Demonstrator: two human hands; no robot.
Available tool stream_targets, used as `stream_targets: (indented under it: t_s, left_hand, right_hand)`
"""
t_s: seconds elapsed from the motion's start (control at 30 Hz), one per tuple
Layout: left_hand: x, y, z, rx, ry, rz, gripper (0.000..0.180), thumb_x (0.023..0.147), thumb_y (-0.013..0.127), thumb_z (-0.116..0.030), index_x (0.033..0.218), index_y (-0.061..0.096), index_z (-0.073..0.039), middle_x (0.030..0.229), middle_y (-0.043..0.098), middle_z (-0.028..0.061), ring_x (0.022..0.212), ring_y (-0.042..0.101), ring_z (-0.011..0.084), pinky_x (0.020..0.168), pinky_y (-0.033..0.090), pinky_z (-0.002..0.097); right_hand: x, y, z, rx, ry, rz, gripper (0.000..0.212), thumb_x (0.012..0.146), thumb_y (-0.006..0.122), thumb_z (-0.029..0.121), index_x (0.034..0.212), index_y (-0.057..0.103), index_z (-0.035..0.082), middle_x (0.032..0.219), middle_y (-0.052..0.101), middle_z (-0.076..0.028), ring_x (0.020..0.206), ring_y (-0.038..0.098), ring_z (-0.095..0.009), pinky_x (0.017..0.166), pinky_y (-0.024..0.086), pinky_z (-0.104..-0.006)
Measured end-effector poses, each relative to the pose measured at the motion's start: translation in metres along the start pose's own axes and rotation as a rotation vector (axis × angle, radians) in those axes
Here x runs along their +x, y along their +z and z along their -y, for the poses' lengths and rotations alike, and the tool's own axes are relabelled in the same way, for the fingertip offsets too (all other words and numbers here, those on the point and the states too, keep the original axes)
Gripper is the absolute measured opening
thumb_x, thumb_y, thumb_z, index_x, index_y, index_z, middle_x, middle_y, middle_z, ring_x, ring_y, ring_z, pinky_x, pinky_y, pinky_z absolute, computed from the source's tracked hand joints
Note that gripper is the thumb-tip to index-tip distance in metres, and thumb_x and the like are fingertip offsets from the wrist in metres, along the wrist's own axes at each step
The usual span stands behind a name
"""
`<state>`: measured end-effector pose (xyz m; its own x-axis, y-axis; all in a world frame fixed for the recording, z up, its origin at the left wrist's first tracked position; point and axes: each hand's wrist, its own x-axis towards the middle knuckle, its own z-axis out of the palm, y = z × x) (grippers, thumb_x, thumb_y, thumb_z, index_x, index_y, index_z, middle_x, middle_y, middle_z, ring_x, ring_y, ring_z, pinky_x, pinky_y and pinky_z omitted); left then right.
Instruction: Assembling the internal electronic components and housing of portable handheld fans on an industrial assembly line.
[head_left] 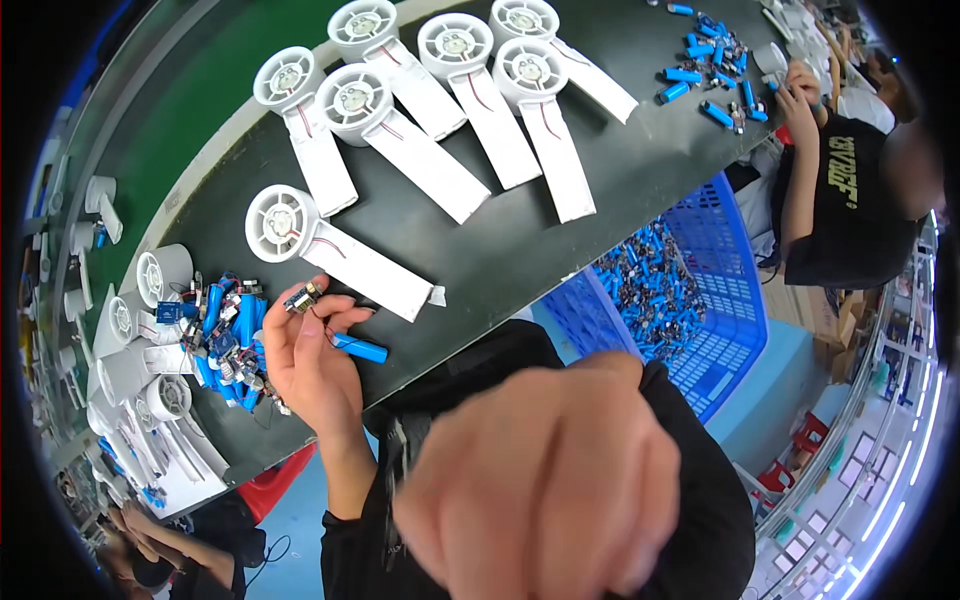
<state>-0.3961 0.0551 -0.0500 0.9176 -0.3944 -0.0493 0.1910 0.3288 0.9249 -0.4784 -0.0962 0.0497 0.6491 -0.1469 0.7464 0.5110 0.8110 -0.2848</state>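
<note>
The right hand (545, 480) is nearest, large and blurred in front of the dark sleeves; its fingers look curled in, but I cannot tell whether it is clenched on itself or around something. Beyond it, the left hand (318, 365) pinches a small board (302, 298) between thumb and fingers, over the near edge of the dark table (505, 255). A blue battery (360, 348) juts out to the right, just below those fingers, with thin wire between it and the board.

Just left of this hand lies a heap (228, 335) of blue batteries and boards, with white fans stacked along its far left side. Just beyond the fingertips, a single white fan (365, 272) lies with its handle slanting toward the table's near edge. To the right, below table height, a blue basket (742, 262) holds many more batteries and boards.

Farther back, six white fans (430, 185) lie close together, round heads away. At the far right are scattered batteries (683, 75) and a co-worker (835, 210) in black, hands at a white part.
</note>
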Motion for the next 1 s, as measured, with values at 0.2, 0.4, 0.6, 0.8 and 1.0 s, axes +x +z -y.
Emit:
stream_targets:
  t_s: [0.2, 0.4, 0.6, 0.8, 1.0]
  left_hand:
    - [-0.004, 0.008, 0.002, 0.100, 0.091, -0.071, 0.046, 0.088, 0.049, -0.003, 0.131, 0.037, 0.007, 0.125, 0.048, 0.0210, 0.110, 0.053, 0.0315, 0.094, 0.044, 0.0440]
    - [-0.007, 0.012, 0.002, 0.413, 0.286, -0.031, 0.058, 0.080, 0.048, 0.003, 0.135, 0.031, 0.008, 0.143, 0.035, 0.0177, 0.134, 0.030, 0.0273, 0.113, 0.013, 0.0424]
    - [-0.014, 0.015, 0.000, 0.614, 0.425, 0.009, 0.059, 0.082, 0.052, -0.004, 0.135, 0.031, 0.009, 0.145, 0.028, 0.0203, 0.136, 0.025, 0.0321, 0.113, 0.014, 0.0433]
    - [-0.030, 0.005, -0.006, 0.944, 0.443, 0.152, 0.049, 0.080, 0.056, -0.006, 0.126, 0.044, 0.006, 0.139, 0.038, 0.0230, 0.132, 0.030, 0.0376, 0.109, 0.020, 0.0461]
    - [-0.024, 0.015, -0.007, 0.834, 0.327, 0.053, 0.051, 0.080, 0.056, -0.003, 0.128, 0.043, 0.006, 0.140, 0.038, 0.0227, 0.130, 0.033, 0.0356, 0.106, 0.025, 0.0430]
  right_hand:
    - [-0.060, -0.027, 0.004, -1.002, 0.304, -0.175, 0.013, 0.073, 0.061, -0.003, 0.086, 0.060, -0.004, 0.090, 0.062, -0.016, 0.073, 0.059, -0.027, 0.063, 0.047, -0.0341]
    - [-0.084, -0.038, -0.001, -1.677, 0.276, -0.368, 0.013, 0.074, 0.066, -0.003, 0.085, 0.059, -0.002, 0.087, 0.061, -0.011, 0.069, 0.060, -0.023, 0.060, 0.048, -0.0314]
    - [-0.082, -0.042, 0.004, -1.588, 0.362, -0.457, 0.009, 0.078, 0.065, 0.000, 0.085, 0.060, -0.001, 0.086, 0.061, -0.010, 0.064, 0.058, -0.016, 0.056, 0.046, -0.0257]
    - [-0.087, -0.051, 0.028, -1.541, 0.380, -0.577, 0.006, 0.081, 0.064, 0.000, 0.086, 0.061, 0.000, 0.086, 0.062, -0.009, 0.061, 0.056, -0.010, 0.052, 0.044, -0.0219]
    - [-0.074, -0.053, 0.033, -1.521, 0.366, -0.509, 0.006, 0.081, 0.063, 0.000, 0.087, 0.061, 0.001, 0.084, 0.063, -0.008, 0.059, 0.054, -0.010, 0.050, 0.042, -0.0217]
